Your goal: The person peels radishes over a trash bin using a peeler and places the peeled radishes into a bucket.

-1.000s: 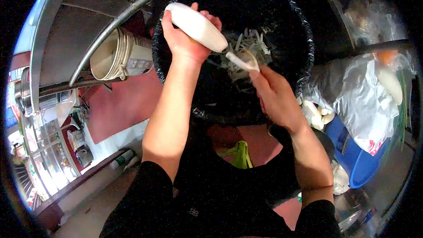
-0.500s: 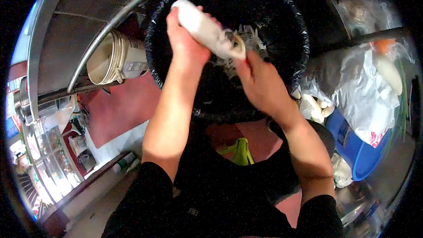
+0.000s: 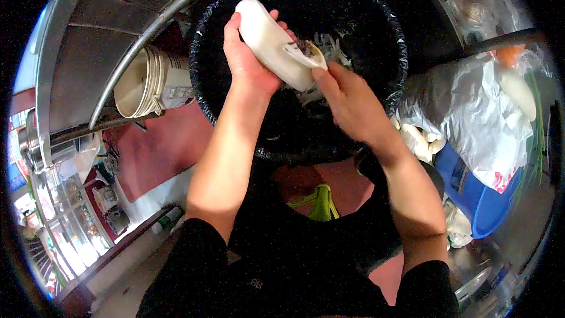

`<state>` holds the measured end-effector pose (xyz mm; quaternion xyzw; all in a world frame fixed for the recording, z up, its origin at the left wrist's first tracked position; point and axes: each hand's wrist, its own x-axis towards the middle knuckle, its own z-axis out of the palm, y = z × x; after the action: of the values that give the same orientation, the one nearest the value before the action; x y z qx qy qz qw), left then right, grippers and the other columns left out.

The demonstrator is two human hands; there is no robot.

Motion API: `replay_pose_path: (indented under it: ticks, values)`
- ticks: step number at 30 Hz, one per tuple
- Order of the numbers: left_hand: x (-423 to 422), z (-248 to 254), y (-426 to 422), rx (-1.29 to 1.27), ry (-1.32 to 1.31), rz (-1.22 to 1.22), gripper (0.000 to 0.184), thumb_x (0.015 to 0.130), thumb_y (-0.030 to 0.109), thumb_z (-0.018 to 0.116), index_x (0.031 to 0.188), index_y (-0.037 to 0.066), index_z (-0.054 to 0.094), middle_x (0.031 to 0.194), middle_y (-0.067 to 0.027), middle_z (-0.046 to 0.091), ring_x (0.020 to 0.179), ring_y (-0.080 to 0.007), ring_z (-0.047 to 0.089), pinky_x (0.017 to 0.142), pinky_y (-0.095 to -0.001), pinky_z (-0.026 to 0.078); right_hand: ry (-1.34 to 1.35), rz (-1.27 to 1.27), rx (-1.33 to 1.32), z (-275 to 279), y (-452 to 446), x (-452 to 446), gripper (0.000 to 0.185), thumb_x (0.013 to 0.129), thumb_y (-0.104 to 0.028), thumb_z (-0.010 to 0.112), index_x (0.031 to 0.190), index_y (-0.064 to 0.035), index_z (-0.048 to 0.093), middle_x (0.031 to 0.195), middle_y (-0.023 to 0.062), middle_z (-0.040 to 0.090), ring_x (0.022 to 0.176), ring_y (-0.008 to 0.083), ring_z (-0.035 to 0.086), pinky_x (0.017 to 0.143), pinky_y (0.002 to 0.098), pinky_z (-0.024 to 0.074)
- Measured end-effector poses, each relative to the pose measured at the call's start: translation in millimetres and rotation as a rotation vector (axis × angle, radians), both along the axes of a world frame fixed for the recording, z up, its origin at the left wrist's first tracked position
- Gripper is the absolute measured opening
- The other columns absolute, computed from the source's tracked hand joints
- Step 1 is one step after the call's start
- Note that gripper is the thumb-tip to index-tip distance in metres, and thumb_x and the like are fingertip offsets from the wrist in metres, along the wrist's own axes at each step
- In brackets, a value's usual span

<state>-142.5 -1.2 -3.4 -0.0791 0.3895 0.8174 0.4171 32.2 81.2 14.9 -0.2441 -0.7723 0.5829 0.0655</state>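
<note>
My left hand (image 3: 252, 59) is wrapped round a long white radish (image 3: 268, 44), tilted with its lower end toward the right. In my right hand (image 3: 350, 97) is a peeler (image 3: 311, 56), whose head lies against the radish near that lower end. Both hands are above a round bin lined with a black bag (image 3: 400, 53). Pale peelings (image 3: 329, 44) lie in the bin, partly hidden behind the radish and my right hand.
A cream bucket (image 3: 141, 85) is at the left beside a curved metal rail (image 3: 156, 23). On the right are a blue tub (image 3: 491, 212), a plastic bag (image 3: 482, 123) and another white radish (image 3: 518, 94). A green strap-like thing (image 3: 321, 205) is below the bin.
The peeler has moved from beyond the radish's lower end onto its side, with my right hand shifting left and up. The view has shifted slightly.
</note>
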Motion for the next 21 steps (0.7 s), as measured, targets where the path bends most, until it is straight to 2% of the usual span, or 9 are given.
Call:
replay_pose_path:
  ticks: [2, 5, 7, 8, 14, 16, 18, 19, 21]
  values:
    - [-16, -8, -9, 0.047, -0.054, 0.094, 0.056, 0.090, 0.052, 0.044, 0.109, 0.002, 0.060, 0.085, -0.0139, 0.062, 0.082, -0.0296, 0.060, 0.078, -0.0420, 0.051, -0.105, 0.115, 0.029, 12, -7, 11, 0.043, 0.101, -0.038, 0.043, 0.107, 0.0012, 0.060, 0.093, 0.0284, 0.065, 0.093, 0.0478, 0.061, 0.080, 0.0483, 0.0487]
    - [-38, -13, -22, 0.140, -0.069, 0.259, 0.052, 0.090, 0.048, 0.045, 0.115, 0.006, 0.059, 0.091, -0.0139, 0.063, 0.086, -0.0305, 0.061, 0.081, -0.0433, 0.051, -0.190, 0.362, 0.009, 19, -9, 25, 0.044, 0.101, -0.038, 0.043, 0.106, 0.0015, 0.060, 0.093, 0.0283, 0.065, 0.093, 0.0471, 0.062, 0.081, 0.0479, 0.0490]
    - [-35, -8, -25, 0.217, -0.122, 0.223, 0.051, 0.090, 0.046, 0.044, 0.118, 0.005, 0.057, 0.098, -0.0136, 0.063, 0.091, -0.0301, 0.061, 0.083, -0.0438, 0.051, -0.111, 0.178, -0.039, 20, -9, 21, 0.043, 0.100, -0.039, 0.046, 0.108, 0.0012, 0.059, 0.094, 0.0282, 0.065, 0.092, 0.0453, 0.063, 0.080, 0.0469, 0.0488]
    - [-31, -7, -22, 0.263, -0.176, 0.189, 0.051, 0.090, 0.048, 0.046, 0.109, 0.003, 0.058, 0.102, -0.0152, 0.063, 0.090, -0.0308, 0.060, 0.086, -0.0435, 0.049, -0.147, 0.129, -0.042, 22, -4, 17, 0.044, 0.100, -0.039, 0.046, 0.111, 0.0011, 0.059, 0.095, 0.0281, 0.065, 0.092, 0.0451, 0.063, 0.080, 0.0461, 0.0489]
    - [-5, -7, 0, 0.091, 0.031, -0.020, 0.057, 0.090, 0.058, 0.048, 0.104, 0.004, 0.059, 0.082, -0.0095, 0.058, 0.077, -0.0252, 0.057, 0.075, -0.0406, 0.050, -0.051, -0.008, -0.098, -5, -2, 3, 0.048, 0.100, -0.042, 0.044, 0.111, 0.0017, 0.061, 0.098, 0.0263, 0.066, 0.092, 0.0423, 0.063, 0.083, 0.0429, 0.0485]
    - [-25, -18, -12, 0.237, -0.055, 0.009, 0.056, 0.091, 0.057, 0.047, 0.104, 0.003, 0.059, 0.084, -0.0098, 0.059, 0.079, -0.0253, 0.058, 0.076, -0.0395, 0.050, -0.060, 0.038, -0.164, -2, 0, 8, 0.050, 0.100, -0.044, 0.043, 0.110, 0.0021, 0.062, 0.099, 0.0255, 0.066, 0.092, 0.0410, 0.063, 0.084, 0.0426, 0.0481]
    - [-43, -22, -22, 0.367, -0.093, 0.174, 0.052, 0.093, 0.053, 0.045, 0.102, 0.003, 0.058, 0.086, -0.0096, 0.060, 0.082, -0.0249, 0.059, 0.077, -0.0394, 0.051, -0.308, 0.535, -0.148, 13, 5, 20, 0.053, 0.100, -0.046, 0.043, 0.110, 0.0017, 0.064, 0.101, 0.0246, 0.067, 0.095, 0.0400, 0.063, 0.085, 0.0419, 0.0474]
    - [-49, -20, -26, 0.339, -0.060, 0.223, 0.052, 0.093, 0.053, 0.046, 0.102, 0.003, 0.058, 0.087, -0.0096, 0.060, 0.082, -0.0249, 0.059, 0.078, -0.0400, 0.051, -0.316, 0.580, -0.187, 14, -3, 23, 0.053, 0.099, -0.047, 0.046, 0.109, 0.0016, 0.065, 0.095, 0.0212, 0.068, 0.094, 0.0347, 0.064, 0.085, 0.0408, 0.0476]
    - [-48, -16, -28, 0.365, -0.111, 0.222, 0.051, 0.093, 0.052, 0.046, 0.101, 0.003, 0.058, 0.086, -0.0102, 0.060, 0.080, -0.0255, 0.059, 0.077, -0.0405, 0.051, -0.238, 0.351, -0.383, 10, -2, 23, 0.039, 0.099, -0.042, 0.049, 0.093, -0.0049, 0.061, 0.069, 0.0029, 0.052, 0.058, 0.0135, 0.045, 0.052, 0.0283, 0.0355]
